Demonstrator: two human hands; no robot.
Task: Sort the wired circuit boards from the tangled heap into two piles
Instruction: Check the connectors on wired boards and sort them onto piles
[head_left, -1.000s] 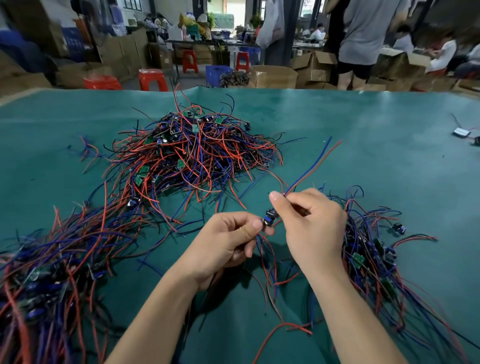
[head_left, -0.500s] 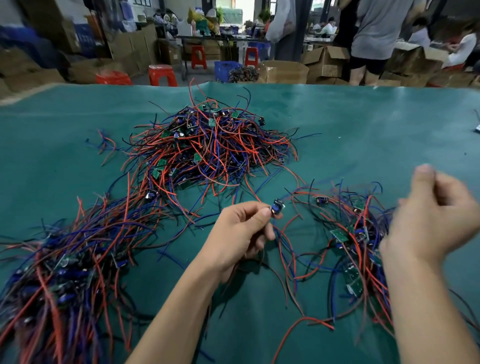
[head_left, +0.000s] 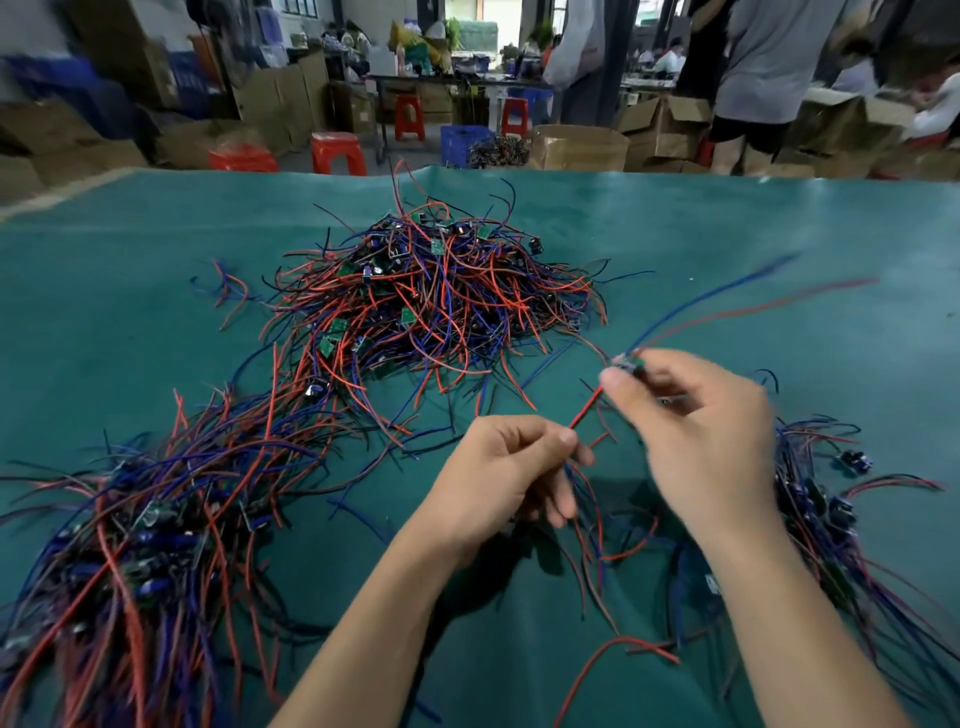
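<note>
Left hand (head_left: 498, 478) is pinching a red wire (head_left: 586, 410) between curled fingers above the green worktop (head_left: 779, 249). Right hand (head_left: 701, 431), blurred, is apparently gripping a small circuit board (head_left: 626, 362), its leads trailing up-right. Half a second ago that board was in the left hand, with the right hand off by the right-side pile (head_left: 831, 519).

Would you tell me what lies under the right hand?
Under the right hand the green table shows loose red and blue wires, with the right pile beside its wrist. Whatever lies directly beneath the palm is covered.
</note>
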